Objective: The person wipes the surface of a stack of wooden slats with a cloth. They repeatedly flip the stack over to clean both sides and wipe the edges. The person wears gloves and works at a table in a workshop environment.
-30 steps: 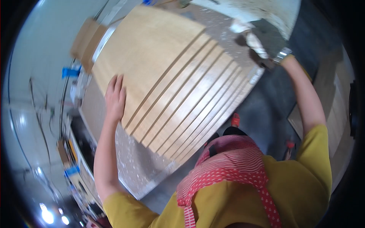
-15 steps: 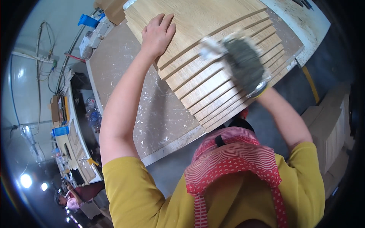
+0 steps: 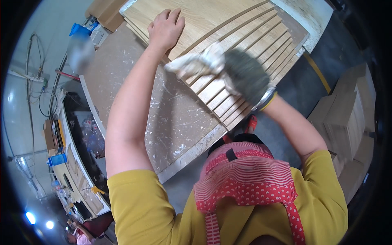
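Note:
Thin wooden boards [image 3: 212, 18] lie in a fanned, stepped stack, each front edge set back from the one below. My bare left hand [image 3: 166, 30] rests on the top board near its left edge, fingers slightly spread. On my right hand [image 3: 247, 75] is a dark grey-green glove with a yellow-edged cuff; motion blurs it. It is closed on a crumpled white rag [image 3: 200, 61], which trails left over the stepped edges. The glove hides the fingers' exact grip and some of the board edges beneath.
The stack lies on a brown worktable [image 3: 118, 69] flecked with white marks. Cardboard boxes [image 3: 343, 118] stand on the floor at right. A cluttered bench [image 3: 77, 163] runs along the left, with another person [image 3: 83, 237] at its lower end. A pale board [image 3: 306, 18] is at the upper right.
My right hand has swept left with the rag across the stepped boards. My left hand keeps its place on the top board. The whole view has shifted slightly.

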A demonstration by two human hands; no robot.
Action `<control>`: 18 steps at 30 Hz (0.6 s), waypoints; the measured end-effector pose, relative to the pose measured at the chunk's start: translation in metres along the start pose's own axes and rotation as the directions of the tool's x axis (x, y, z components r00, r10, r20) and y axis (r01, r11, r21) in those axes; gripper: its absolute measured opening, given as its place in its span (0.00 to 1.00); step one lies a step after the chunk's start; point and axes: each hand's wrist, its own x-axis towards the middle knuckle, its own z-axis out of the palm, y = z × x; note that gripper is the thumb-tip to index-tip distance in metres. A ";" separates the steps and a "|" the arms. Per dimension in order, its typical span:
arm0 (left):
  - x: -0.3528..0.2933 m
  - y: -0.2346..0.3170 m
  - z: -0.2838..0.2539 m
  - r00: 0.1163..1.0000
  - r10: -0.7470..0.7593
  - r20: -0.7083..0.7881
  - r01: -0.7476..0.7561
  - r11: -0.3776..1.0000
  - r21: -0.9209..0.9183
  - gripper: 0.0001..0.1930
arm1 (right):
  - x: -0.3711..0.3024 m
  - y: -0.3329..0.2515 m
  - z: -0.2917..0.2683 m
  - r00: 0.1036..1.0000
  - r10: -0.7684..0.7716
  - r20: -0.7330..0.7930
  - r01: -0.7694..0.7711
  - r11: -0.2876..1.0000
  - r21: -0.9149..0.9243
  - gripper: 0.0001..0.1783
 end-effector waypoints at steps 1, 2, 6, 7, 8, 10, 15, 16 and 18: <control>0.000 -0.003 0.000 1.000 -0.009 0.001 0.009 1.000 0.005 0.26 | -0.003 -0.025 0.018 0.996 -0.092 -0.011 0.091 0.995 -0.047 0.12; -0.001 -0.003 0.001 1.000 -0.016 0.001 0.016 1.000 0.003 0.26 | -0.010 -0.054 0.037 0.983 -0.181 -0.014 0.179 0.979 -0.100 0.13; -0.002 -0.002 0.002 0.998 -0.040 0.041 0.040 0.999 0.015 0.26 | -0.033 -0.122 0.053 0.864 -0.352 0.360 0.228 0.911 0.345 0.14; 0.002 -0.002 0.002 0.998 -0.038 0.045 0.037 0.999 0.024 0.26 | -0.038 -0.118 0.044 0.903 -0.339 0.263 0.232 0.902 0.364 0.13; -0.001 -0.003 0.002 0.999 -0.031 0.036 0.030 0.999 0.012 0.26 | -0.038 -0.101 0.040 0.949 -0.312 0.050 0.247 0.830 0.500 0.09; 0.000 -0.005 0.000 1.000 -0.012 0.020 0.012 1.000 -0.003 0.26 | -0.022 -0.066 -0.011 0.963 -0.262 -0.067 0.264 0.856 0.445 0.10; 0.001 -0.004 -0.002 0.999 -0.021 0.040 0.021 1.000 0.001 0.26 | -0.020 -0.037 -0.039 0.992 -0.123 0.025 0.118 0.980 0.159 0.27; 0.002 -0.003 0.000 0.999 -0.011 0.048 0.011 1.000 -0.004 0.26 | -0.028 -0.046 -0.015 0.982 -0.137 0.133 0.122 0.986 0.113 0.26; 0.000 -0.007 -0.002 0.996 -0.037 0.087 0.037 0.999 0.007 0.25 | -0.020 -0.047 -0.002 0.892 -0.063 0.447 0.019 0.995 0.103 0.26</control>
